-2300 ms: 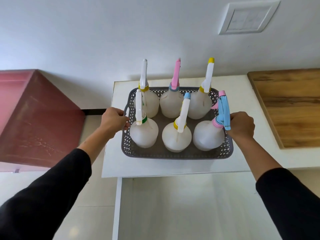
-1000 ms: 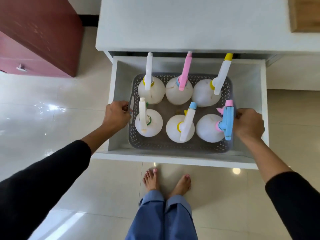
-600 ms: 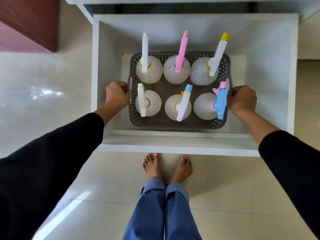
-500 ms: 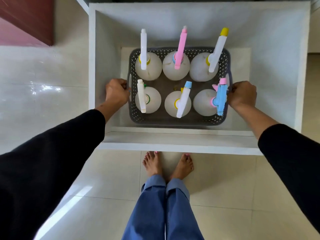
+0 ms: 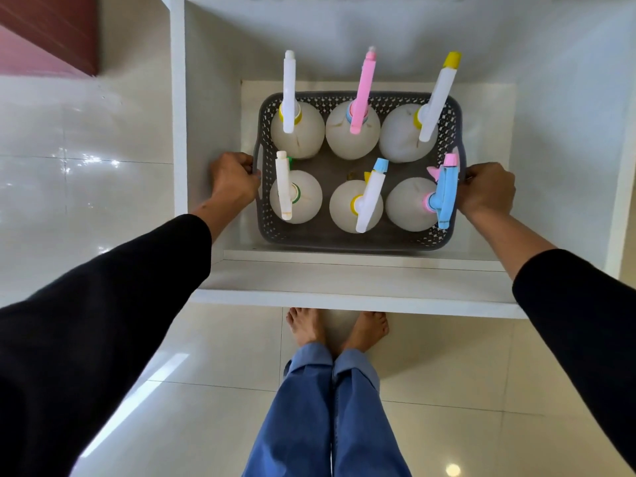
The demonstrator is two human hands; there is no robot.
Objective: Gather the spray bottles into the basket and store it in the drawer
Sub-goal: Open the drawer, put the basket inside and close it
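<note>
A grey perforated basket [image 5: 347, 241] sits low inside the open white drawer [image 5: 358, 297], close to its front wall. It holds several white spray bottles in two rows, among them one with a pink nozzle [image 5: 361, 94] at the back and one with a blue and pink trigger [image 5: 445, 191] at the front right. My left hand [image 5: 234, 180] grips the basket's left handle. My right hand [image 5: 487, 189] grips its right handle.
The drawer's tall white walls [image 5: 179, 108] surround the basket with a gap on every side. A dark red cabinet [image 5: 48, 32] stands at the upper left. My bare feet [image 5: 337, 327] rest on glossy white floor tiles just in front of the drawer.
The basket went from the white tabletop down into the open drawer, both hands holding its handles throughout. In the last half second it sank a little lower.
</note>
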